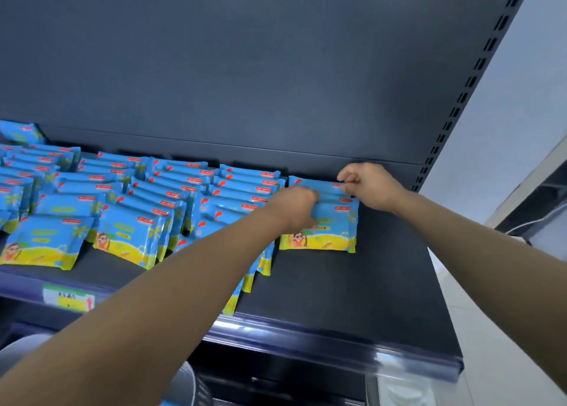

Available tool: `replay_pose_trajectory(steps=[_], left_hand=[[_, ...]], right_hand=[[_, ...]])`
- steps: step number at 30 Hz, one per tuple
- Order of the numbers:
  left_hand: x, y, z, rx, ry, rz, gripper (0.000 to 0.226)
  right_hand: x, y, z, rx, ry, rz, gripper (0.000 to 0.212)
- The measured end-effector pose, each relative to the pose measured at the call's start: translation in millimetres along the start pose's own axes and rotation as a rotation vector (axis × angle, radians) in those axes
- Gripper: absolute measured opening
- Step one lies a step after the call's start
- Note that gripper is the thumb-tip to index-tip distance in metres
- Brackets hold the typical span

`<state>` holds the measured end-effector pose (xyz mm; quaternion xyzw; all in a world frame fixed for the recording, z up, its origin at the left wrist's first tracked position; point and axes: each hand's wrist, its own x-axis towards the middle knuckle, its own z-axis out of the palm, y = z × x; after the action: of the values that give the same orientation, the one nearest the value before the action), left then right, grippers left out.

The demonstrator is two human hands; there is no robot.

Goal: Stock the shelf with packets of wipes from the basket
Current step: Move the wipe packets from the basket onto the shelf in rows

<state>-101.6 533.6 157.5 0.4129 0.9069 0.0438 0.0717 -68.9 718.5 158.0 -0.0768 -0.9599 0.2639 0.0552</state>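
Left hand (296, 204), right hand (369, 186) on packets (333, 221)

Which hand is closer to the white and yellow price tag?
Left. The left hand is up and right of the white and yellow paper price tag; the right hand is even farther right.

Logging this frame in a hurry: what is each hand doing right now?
Left hand: grips the left side of the rightmost row of wipe packets.
Right hand: pinches the top of the same row, at its back.
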Motion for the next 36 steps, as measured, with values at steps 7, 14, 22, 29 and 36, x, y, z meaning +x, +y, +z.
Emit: replay_pose_trajectory(steps=[7, 14, 22, 29, 36], left_hand=[[1.0, 0.5, 7.1, 0.09, 0.132, 0.041, 0.052], [-69.9, -30.0, -24.3, -0.014, 0.415, 0.068, 0.042], [-222.7, -96.8, -43.0, -0.08, 0.574, 0.071, 0.039], [-358.5, -170.5, 31.4, -0.161, 0.342, -0.112, 0.039], [-424.7, -207.1, 100.7, -0.128, 0.138, -0.204, 0.04]], right_hand=[[-22.0, -29.1, -6.1, -0.013, 0.252, -0.119, 0.016], [-51.0, -97.1, 5.7, -0.228, 0.385, -0.302, 0.026], [-120.4, -225.3, 64.2, -0.242, 0.459, -0.48, 0.027], [-186.0, -296.0, 199.3, -0.187, 0.207, -0.498, 0.025], [-228.6, -285.4, 333.9, -0.274, -0.442, -0.342, 0.028]])
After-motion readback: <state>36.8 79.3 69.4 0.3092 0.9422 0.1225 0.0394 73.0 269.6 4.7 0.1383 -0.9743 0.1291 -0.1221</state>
